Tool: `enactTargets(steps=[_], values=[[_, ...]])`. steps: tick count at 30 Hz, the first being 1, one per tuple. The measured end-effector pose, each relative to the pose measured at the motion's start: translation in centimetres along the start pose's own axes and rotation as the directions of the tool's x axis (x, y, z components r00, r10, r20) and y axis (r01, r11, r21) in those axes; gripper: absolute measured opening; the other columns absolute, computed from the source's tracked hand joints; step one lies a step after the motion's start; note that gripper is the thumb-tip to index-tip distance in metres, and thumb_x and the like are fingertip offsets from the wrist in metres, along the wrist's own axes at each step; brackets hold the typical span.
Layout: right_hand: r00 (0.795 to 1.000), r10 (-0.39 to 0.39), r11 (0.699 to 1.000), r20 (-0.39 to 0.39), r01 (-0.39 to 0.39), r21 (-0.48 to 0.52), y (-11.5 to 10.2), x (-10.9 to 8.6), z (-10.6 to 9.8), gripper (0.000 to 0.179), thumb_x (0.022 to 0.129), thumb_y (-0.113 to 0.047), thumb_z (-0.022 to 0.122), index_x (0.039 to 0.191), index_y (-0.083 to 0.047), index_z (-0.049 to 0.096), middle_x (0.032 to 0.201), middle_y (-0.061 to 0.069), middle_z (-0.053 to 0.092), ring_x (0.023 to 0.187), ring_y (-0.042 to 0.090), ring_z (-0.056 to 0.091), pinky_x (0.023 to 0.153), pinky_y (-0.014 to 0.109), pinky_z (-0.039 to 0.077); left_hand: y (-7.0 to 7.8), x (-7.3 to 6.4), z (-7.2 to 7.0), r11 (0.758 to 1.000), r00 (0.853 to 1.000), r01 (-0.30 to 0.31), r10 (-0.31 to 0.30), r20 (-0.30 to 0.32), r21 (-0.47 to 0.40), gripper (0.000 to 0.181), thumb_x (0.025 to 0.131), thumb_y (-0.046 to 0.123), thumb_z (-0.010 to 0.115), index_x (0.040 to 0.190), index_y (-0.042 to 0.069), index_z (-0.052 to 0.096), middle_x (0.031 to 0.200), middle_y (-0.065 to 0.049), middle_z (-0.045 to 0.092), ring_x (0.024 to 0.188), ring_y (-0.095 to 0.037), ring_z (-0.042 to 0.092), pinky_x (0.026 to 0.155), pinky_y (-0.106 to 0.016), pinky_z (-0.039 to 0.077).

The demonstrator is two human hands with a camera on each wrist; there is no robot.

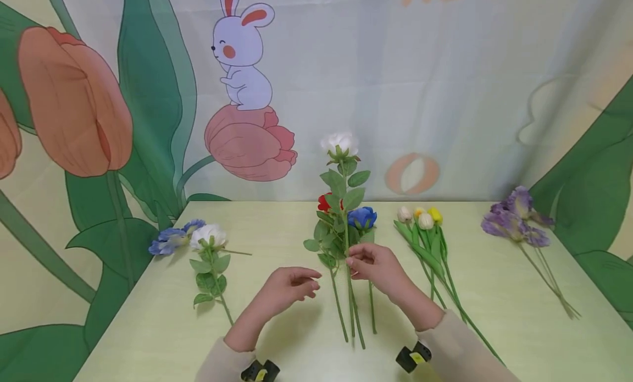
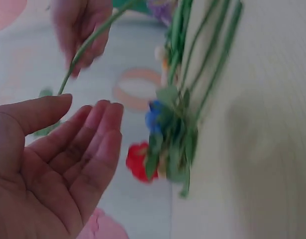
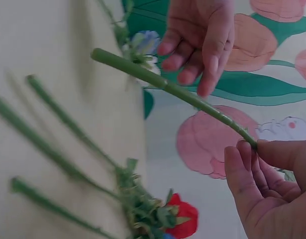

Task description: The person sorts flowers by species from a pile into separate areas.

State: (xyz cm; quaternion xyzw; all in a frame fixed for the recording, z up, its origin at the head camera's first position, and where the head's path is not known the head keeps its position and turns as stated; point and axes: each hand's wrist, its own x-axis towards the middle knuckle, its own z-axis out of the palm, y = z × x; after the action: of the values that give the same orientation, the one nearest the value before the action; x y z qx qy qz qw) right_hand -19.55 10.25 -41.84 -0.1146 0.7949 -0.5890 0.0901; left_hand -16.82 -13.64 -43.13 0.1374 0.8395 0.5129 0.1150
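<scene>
My right hand (image 1: pixel 377 267) pinches the green stem (image 3: pixel 167 87) of a white rose (image 1: pixel 340 143) between thumb and fingers. The rose stands upright above the table, bloom at the top. Beside the stem my left hand (image 1: pixel 286 289) hovers with nothing in it; its fingers are loosely extended in the left wrist view, palm (image 2: pixel 53 194) showing. Beneath and behind the raised stem, a red flower (image 2: pixel 139 162) and a blue flower (image 1: pixel 362 217) lie on the table, their leafy stems toward me. Leaves partly cover the red bloom in the head view.
On the left of the table (image 1: pixel 148 338) lie another white rose (image 1: pixel 210 236) and a blue flower (image 1: pixel 170 241). Several white and yellow tulips (image 1: pixel 425 221) lie right of centre, and purple flowers (image 1: pixel 514 220) at the far right. A printed cloth (image 1: pixel 321 68) hangs behind.
</scene>
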Motion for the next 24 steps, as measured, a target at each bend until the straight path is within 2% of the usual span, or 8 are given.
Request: enactTargets(steps=[3,8,13,18,21,24], values=[[0.999,0.041,0.999,0.020,-0.040,-0.011,1.2,-0.5,-0.2,0.029,0.101,-0.004,0.060,0.123,0.015,0.059,0.105,0.026,0.069,0.081,0.010,0.067,0.080,0.037,0.064,-1.1,-1.2,-1.7,0.989,0.994,0.067,-0.054,-0.096,0.135,0.029,0.099,0.015,0.064,0.120,-0.004,0.071,0.103,-0.020,0.078,0.081,-0.020,0.074,0.070,-0.027,0.056],[0.994,0.102,0.995,0.031,-0.101,-0.009,2.9,-1.2,-0.3,0.027,0.100,-0.002,0.060,0.120,0.015,0.059,0.101,0.025,0.068,0.077,0.010,0.065,0.076,0.035,0.064,-2.9,-2.9,-4.3,0.934,0.963,0.214,-0.154,-0.219,0.285,0.022,0.096,0.013,0.067,0.107,-0.004,0.075,0.089,-0.014,0.077,0.069,-0.017,0.070,0.062,-0.029,0.053],[0.988,0.153,0.988,0.031,-0.153,-0.008,3.9,-1.5,-0.2,0.026,0.100,-0.002,0.061,0.120,0.015,0.060,0.095,0.019,0.068,0.074,0.011,0.063,0.073,0.034,0.064,-4.2,-4.1,-6.6,0.888,0.930,0.344,-0.276,-0.242,0.306,0.027,0.098,0.016,0.066,0.109,-0.007,0.073,0.088,-0.012,0.077,0.069,-0.017,0.071,0.062,-0.030,0.055],[0.982,0.186,0.982,0.034,-0.186,-0.012,4.8,-1.6,-0.1,0.026,0.100,-0.004,0.061,0.120,0.014,0.061,0.092,0.015,0.068,0.074,0.012,0.063,0.072,0.036,0.064,-5.4,-5.3,-8.1,0.865,0.907,0.402,-0.331,-0.261,0.300,0.028,0.098,0.018,0.065,0.108,-0.007,0.074,0.082,-0.009,0.075,0.068,-0.015,0.067,0.060,-0.030,0.054],[0.978,0.202,0.979,0.053,-0.202,-0.001,5.0,-1.7,-0.1,0.026,0.100,-0.003,0.061,0.120,0.014,0.061,0.091,0.013,0.067,0.073,0.012,0.063,0.071,0.034,0.063,-6.2,-5.9,-8.6,0.850,0.893,0.430,-0.352,-0.281,0.303,0.025,0.098,0.019,0.065,0.095,-0.004,0.075,0.075,-0.006,0.072,0.066,-0.014,0.065,0.059,-0.029,0.052],[0.973,0.221,0.975,0.069,-0.222,0.014,5.1,-1.8,-0.1,0.026,0.100,-0.003,0.061,0.120,0.014,0.061,0.090,0.012,0.067,0.073,0.012,0.063,0.070,0.032,0.063,-7.0,-6.4,-9.1,0.830,0.878,0.461,-0.373,-0.300,0.314,0.031,0.098,0.024,0.066,0.076,0.002,0.070,0.065,-0.003,0.066,0.062,-0.014,0.060,0.060,-0.029,0.047]])
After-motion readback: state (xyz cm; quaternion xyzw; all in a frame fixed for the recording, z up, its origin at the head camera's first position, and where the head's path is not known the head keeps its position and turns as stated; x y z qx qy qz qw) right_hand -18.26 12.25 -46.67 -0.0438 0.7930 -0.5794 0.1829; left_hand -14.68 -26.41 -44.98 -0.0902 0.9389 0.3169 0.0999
